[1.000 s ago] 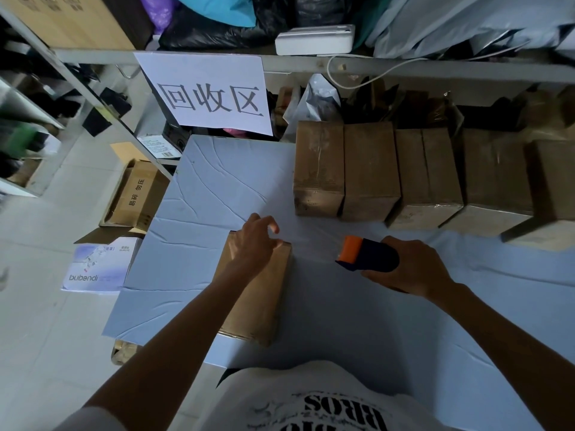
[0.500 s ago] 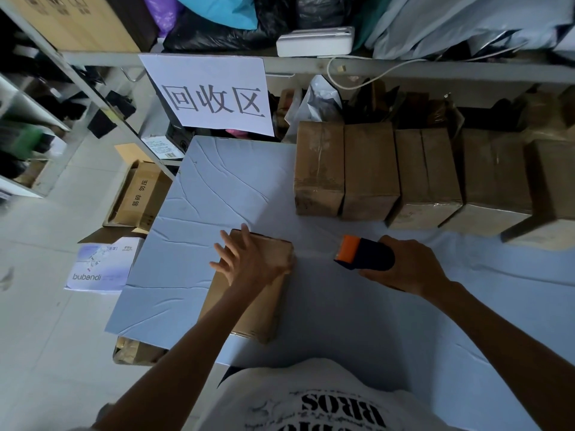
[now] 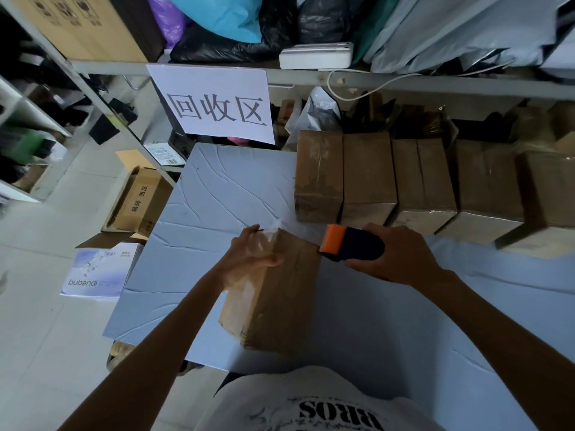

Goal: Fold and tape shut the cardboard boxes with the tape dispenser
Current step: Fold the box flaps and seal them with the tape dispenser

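A closed brown cardboard box (image 3: 277, 293) lies on the blue table (image 3: 389, 331) in front of me, its long side running away from me. My left hand (image 3: 249, 256) rests flat against the box's far left edge, pressing clear tape down there. My right hand (image 3: 401, 256) grips the black and orange tape dispenser (image 3: 348, 244) at the box's far right corner. A strip of clear tape runs from the dispenser across the box's far end.
A row of several taped brown boxes (image 3: 407, 185) lines the table's back edge under a metal shelf. A white sign (image 3: 214, 104) hangs from that shelf. On the floor at left sit an open carton (image 3: 137, 203) and a white "bubandi" box (image 3: 99, 269).
My left hand slid from the box's top to its far left edge, smoothing tape. The dispenser moved left up to the box's far corner.
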`<state>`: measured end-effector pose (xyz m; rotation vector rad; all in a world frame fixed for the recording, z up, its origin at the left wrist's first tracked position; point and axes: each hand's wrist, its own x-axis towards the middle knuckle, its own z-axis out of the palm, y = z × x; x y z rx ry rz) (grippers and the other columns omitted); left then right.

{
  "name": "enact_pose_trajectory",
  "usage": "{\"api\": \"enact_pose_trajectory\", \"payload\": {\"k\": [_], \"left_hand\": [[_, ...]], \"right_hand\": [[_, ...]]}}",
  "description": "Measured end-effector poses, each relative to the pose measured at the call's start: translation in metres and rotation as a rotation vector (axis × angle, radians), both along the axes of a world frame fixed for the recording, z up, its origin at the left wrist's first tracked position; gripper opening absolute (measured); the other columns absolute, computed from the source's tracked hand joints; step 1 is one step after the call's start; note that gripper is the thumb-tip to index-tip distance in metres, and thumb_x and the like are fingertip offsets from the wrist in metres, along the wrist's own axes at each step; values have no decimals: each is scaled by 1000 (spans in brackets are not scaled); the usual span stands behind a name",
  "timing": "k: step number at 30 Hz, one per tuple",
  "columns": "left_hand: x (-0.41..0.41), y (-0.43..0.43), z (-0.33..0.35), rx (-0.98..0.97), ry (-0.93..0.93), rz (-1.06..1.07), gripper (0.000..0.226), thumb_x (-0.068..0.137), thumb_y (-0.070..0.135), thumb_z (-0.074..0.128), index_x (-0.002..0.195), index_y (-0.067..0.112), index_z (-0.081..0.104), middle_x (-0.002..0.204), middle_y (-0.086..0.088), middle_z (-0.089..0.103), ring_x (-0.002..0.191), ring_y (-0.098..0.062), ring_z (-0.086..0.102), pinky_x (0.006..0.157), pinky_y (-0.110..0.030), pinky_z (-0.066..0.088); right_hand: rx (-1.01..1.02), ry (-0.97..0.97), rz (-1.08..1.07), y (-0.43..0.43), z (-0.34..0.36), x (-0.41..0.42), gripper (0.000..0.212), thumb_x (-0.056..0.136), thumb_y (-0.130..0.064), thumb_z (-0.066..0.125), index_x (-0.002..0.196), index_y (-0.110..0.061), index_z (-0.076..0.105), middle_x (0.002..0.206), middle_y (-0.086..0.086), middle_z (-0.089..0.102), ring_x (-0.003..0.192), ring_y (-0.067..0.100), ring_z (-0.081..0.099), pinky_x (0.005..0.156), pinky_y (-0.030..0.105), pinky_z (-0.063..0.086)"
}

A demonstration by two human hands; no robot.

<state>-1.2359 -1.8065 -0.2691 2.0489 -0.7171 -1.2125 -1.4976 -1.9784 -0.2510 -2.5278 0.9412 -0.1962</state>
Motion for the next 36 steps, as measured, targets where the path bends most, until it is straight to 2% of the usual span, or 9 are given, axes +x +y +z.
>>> {"api": "enact_pose_trajectory", "payload": {"k": [3,6,11,14,22,26,29,33,36], "left_hand": [[-3,3,-8,-26,162,69,104,53,44,85,142,34,32,150,-5,32,130,-24,37,100,-35,35],[-4,6,-15,-17,254,89,96,57,40,79,141,32,34,151,-8,33,135,-30,35,112,-46,29],[1,9,-22,18,282,69,83,71,32,78,142,29,35,148,-11,36,132,-31,38,104,-42,33],[2,9,-23,10,282,75,89,62,40,75,142,29,36,147,-10,38,132,-30,38,107,-46,32],[1,7,-19,6,271,7,91,66,47,72,145,31,30,154,-6,26,140,-28,28,110,-44,25],[6,7,-8,-63,-3,-2,86,72,39,79,143,34,32,153,-2,23,136,-22,33,99,-34,38],[-5,2,2,-164,-341,-27,85,76,25,78,145,25,28,149,-7,27,131,-26,42,93,-33,47],[-46,-4,-1,90,-583,-88,119,66,60,75,151,18,4,158,-7,10,143,-32,17,112,-48,25],[-56,-4,-10,167,-760,-109,135,59,73,70,150,10,-7,157,-9,6,142,-32,13,115,-50,16]], "right_hand": [[-4,26,6,2,1,6,64,60,-75,67,103,-28,58,81,-11,63,66,8,59,59,24,53],[5,64,5,3,0,8,62,61,-75,66,102,-29,58,82,-11,63,67,8,59,61,23,52],[40,53,-19,7,1,7,62,59,-77,63,101,-31,56,78,-15,58,65,5,57,56,16,46],[38,62,-5,7,5,9,60,59,-76,64,99,-32,56,75,-18,53,63,3,54,53,10,38],[89,112,-27,10,-1,16,55,59,-70,70,99,-33,57,79,-16,59,69,4,58,58,15,40],[99,88,-40,13,-2,18,55,60,-68,72,99,-32,57,82,-14,62,71,4,59,56,11,38],[89,74,-45,18,-3,21,56,61,-67,72,100,-29,58,84,-13,62,72,5,58,57,13,39],[58,52,-52,25,-4,34,58,61,-68,70,101,-28,59,86,-9,64,73,7,57,63,21,44],[78,35,-48,28,-3,45,64,61,-70,70,107,-27,60,91,-7,67,76,9,60,65,25,51]]}}
